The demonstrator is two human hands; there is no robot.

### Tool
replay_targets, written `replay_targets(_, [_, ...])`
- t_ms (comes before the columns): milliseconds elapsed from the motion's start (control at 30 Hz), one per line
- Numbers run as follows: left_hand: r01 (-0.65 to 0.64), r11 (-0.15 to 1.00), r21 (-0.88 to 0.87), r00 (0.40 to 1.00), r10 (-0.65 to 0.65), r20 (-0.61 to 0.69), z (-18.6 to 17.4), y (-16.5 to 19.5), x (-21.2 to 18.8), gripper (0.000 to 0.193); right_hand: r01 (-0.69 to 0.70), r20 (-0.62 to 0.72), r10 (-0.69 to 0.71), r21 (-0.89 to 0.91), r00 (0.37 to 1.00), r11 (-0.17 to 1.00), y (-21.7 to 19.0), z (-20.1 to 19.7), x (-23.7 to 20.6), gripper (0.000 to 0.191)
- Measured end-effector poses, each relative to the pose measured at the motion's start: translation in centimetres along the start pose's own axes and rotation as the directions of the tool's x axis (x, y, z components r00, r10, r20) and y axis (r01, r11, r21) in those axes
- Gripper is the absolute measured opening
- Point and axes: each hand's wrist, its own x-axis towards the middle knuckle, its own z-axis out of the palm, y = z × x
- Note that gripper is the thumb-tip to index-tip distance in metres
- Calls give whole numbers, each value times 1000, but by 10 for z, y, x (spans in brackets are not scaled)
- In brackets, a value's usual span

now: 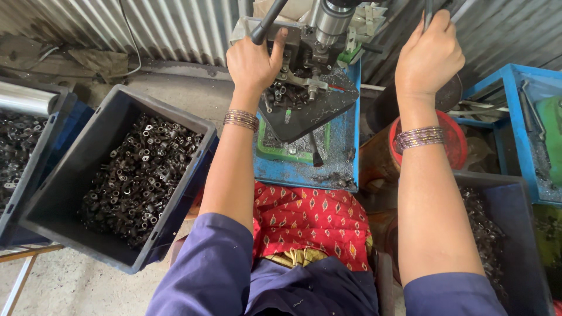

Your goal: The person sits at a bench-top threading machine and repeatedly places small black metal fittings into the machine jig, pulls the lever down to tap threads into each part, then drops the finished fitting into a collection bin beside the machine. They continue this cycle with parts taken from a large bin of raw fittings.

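Observation:
My left hand (253,61) is raised at the drill press (328,23), its fingers closed around a dark lever handle (266,24) that slants up to the right. My right hand (429,55) grips a second thin dark handle (428,13) on the machine's right side. Below the spindle lies a black work plate (310,114) with small dark metal parts (284,93) and shavings scattered on it. Both wrists carry several thin bangles.
A dark crate (64,193) of small black metal rings stands at my left, another partly seen beyond it. A crate (515,234) with similar parts is at my right. A red bucket (455,146) and blue trays (515,117) stand at the right. Corrugated metal wall behind.

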Motion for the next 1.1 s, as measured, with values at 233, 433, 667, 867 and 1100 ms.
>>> replay_targets(233, [2, 1000, -7, 1000, -2, -25, 0, 0, -1, 66, 6, -13, -6, -31, 1000, 1000, 1, 6, -2, 21])
replay_targets(433, [-9, 1000, -23, 999, 8, -36, 0, 0, -1, 65, 10, -8, -10, -42, 1000, 999, 3, 12, -3, 20])
replay_targets(667, [5, 1000, -14, 999, -6, -33, 0, 1, 0, 64, 3, -10, -3, -52, 1000, 999, 4, 18, -3, 20])
replay_targets(867, [-18, 999, -30, 998, 16, -56, -2, 2, -2, 63, 2, -22, -3, -63, 1000, 998, 4, 21, -2, 22])
replay_targets(1100, [29, 999, -25, 999, -30, -21, -1, 2, -2, 65, -43, 0, 43, -39, 999, 998, 7, 32, -2, 19])
